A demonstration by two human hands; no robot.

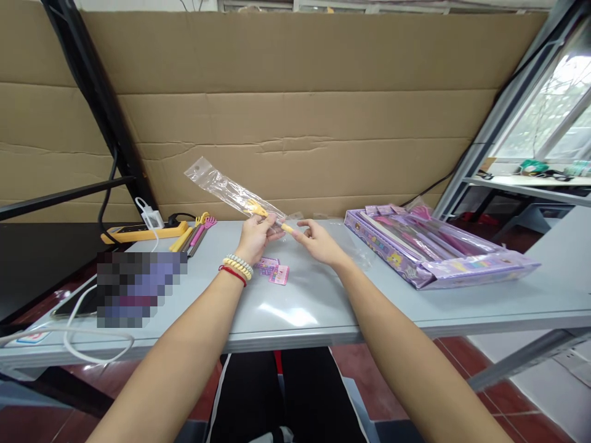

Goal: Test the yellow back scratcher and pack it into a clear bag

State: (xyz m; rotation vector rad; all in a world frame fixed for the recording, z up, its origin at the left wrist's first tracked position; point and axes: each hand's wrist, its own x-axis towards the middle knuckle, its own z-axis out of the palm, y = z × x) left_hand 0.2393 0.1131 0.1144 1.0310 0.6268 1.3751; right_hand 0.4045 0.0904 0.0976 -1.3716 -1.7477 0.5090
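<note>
A long clear plastic bag [221, 187] slants across the middle, its flat hanging end up to the left. Inside it lies a yellow back scratcher [255, 207], the head towards the bag's far end. My left hand [255, 239], with bracelets on the wrist, pinches the bag and the scratcher's shaft. At the near end, my right hand [318, 241] has its thumb and fingers at the yellow grip [287, 228]. Small purple-pink cards [279, 275] lie on the table below my hands. More clear plastic [351, 240] lies behind my right hand.
Yellow and pink back scratchers [196, 234] lie at the left, near a yellow power strip [148, 232] and a white cable [78, 344]. A purple display box [429, 252] with wrapped items stands at the right. Behind the table [295, 335] rises a cardboard wall [300, 117].
</note>
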